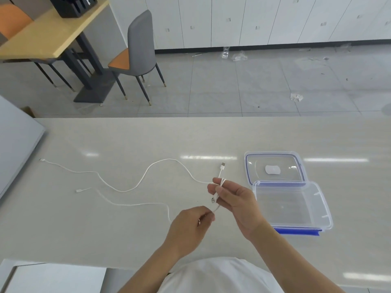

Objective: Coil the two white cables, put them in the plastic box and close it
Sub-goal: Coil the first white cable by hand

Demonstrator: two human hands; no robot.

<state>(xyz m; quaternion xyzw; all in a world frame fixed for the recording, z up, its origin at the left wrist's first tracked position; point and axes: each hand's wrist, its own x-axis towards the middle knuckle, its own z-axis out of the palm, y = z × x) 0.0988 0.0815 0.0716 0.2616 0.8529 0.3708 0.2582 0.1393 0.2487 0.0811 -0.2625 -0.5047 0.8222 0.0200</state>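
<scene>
Two white cables lie across the pale table. The longer cable (135, 185) snakes from its far-left plug to my right hand (234, 199), which pinches both cables' USB ends between its fingers. The shorter cable (131, 204) runs from a small plug at the left to my left hand (190, 225), closed around it just below the right hand. The clear plastic box (321, 210) stands open to the right of my hands. Its blue-rimmed lid (247, 166) lies flat behind the box.
The table's far edge (190, 117) runs across the middle of the view, with tiled floor beyond it. A grey and orange chair (137, 53) and a wooden table (48, 37) stand at the far left. A grey panel (17, 144) borders the table's left end.
</scene>
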